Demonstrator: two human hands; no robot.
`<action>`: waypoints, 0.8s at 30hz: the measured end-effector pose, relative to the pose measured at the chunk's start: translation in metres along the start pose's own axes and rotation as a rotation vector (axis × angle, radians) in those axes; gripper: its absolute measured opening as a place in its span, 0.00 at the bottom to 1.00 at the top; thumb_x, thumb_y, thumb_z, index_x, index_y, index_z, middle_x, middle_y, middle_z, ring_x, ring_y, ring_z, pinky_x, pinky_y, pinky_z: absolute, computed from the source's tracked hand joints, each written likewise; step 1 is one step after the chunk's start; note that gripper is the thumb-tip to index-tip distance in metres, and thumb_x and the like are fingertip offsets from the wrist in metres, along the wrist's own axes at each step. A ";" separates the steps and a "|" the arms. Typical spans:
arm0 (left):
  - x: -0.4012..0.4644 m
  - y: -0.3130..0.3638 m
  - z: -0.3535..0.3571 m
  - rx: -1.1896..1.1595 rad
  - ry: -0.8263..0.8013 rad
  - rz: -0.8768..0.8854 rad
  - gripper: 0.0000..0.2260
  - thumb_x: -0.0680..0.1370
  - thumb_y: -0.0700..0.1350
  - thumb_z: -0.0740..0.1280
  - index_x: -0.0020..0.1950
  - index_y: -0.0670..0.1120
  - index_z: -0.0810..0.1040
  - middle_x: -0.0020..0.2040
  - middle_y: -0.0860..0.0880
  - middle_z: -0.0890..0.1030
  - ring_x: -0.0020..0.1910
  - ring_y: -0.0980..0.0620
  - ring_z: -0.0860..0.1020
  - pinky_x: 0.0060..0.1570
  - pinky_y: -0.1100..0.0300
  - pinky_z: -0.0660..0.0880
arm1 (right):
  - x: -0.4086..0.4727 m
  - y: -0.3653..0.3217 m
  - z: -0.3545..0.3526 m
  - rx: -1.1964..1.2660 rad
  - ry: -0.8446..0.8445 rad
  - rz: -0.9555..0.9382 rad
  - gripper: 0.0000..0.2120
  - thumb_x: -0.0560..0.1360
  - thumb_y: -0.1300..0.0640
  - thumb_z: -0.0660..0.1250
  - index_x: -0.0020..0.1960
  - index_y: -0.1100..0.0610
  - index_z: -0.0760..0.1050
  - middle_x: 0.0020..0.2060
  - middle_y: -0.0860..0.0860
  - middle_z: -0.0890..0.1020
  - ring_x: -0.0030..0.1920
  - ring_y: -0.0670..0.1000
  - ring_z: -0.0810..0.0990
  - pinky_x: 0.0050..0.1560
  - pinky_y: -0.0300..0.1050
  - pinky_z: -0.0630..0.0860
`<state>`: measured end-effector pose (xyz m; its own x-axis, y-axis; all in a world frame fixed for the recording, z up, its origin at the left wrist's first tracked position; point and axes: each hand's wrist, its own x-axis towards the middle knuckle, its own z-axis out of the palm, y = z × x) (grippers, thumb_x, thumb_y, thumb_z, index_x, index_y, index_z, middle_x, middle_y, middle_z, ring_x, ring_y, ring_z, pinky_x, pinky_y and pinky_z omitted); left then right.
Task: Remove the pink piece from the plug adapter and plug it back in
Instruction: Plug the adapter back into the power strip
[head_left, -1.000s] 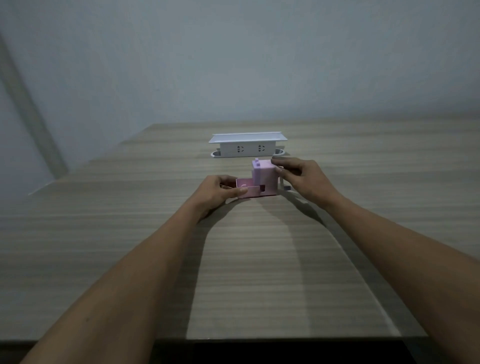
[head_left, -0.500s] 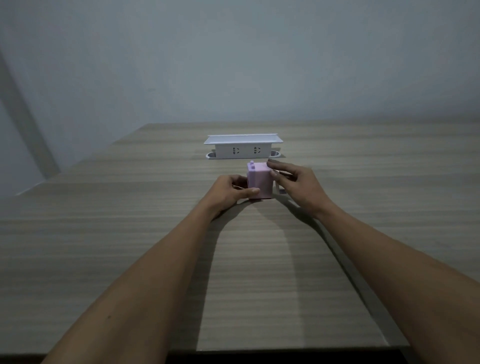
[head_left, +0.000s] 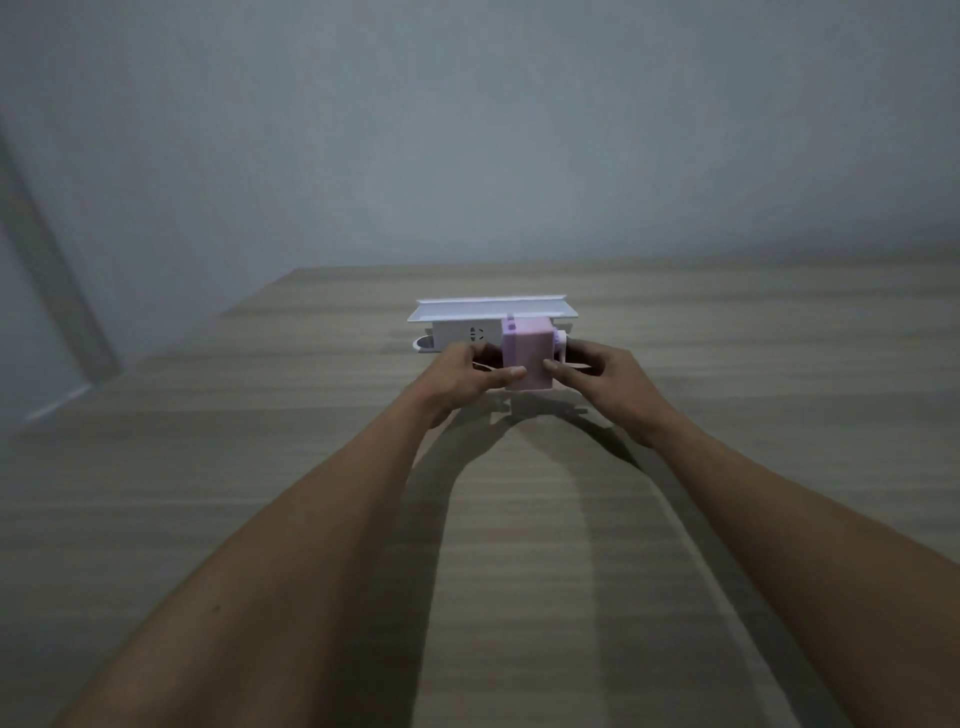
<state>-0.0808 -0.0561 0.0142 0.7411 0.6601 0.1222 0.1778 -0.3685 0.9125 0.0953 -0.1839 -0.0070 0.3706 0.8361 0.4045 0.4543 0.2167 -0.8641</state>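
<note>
Two bare forearms were stretched forward over the wooden tabletop (head_left: 260, 467), converging on one thing. The pink piece (head_left: 527, 356), a boxy block, was gripped from both sides and held lifted off the tabletop, as was suggested by the shadow cast below it. The left hand (head_left: 462, 376) was closed on its left face, with the thumb laid across the near edge; the right hand (head_left: 602, 376) was closed on its right face, with fingertips pressed at the lower corner. Just behind the block, the white plug adapter (head_left: 467, 327) was set on the tabletop, with one socket face left visible beside the block. Whether the block was touching the adapter could not be told. The block was judged to be out of the adapter, so the removal appeared done, and the plugging back in was left to be completed.
</note>
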 end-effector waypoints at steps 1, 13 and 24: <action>0.010 -0.001 -0.003 0.005 -0.003 -0.002 0.20 0.77 0.45 0.73 0.67 0.40 0.79 0.58 0.44 0.84 0.56 0.49 0.82 0.55 0.58 0.79 | 0.010 0.002 -0.001 0.002 -0.004 0.001 0.18 0.75 0.53 0.73 0.65 0.55 0.80 0.58 0.51 0.85 0.58 0.50 0.84 0.62 0.51 0.79; 0.109 -0.038 0.000 0.015 -0.034 -0.015 0.17 0.78 0.45 0.72 0.65 0.39 0.80 0.54 0.43 0.85 0.46 0.52 0.82 0.40 0.64 0.77 | 0.085 0.060 -0.007 0.088 0.018 0.044 0.14 0.77 0.63 0.70 0.62 0.59 0.79 0.52 0.54 0.86 0.49 0.46 0.85 0.48 0.37 0.81; 0.142 -0.062 0.002 -0.013 -0.011 -0.047 0.23 0.73 0.48 0.77 0.66 0.40 0.81 0.57 0.45 0.86 0.58 0.48 0.84 0.59 0.55 0.79 | 0.113 0.085 -0.011 0.051 -0.023 0.094 0.15 0.77 0.64 0.70 0.63 0.63 0.79 0.55 0.57 0.86 0.53 0.50 0.84 0.55 0.41 0.81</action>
<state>0.0150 0.0588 -0.0259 0.7390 0.6695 0.0748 0.2040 -0.3283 0.9223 0.1844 -0.0766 -0.0313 0.3906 0.8653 0.3141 0.3764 0.1613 -0.9123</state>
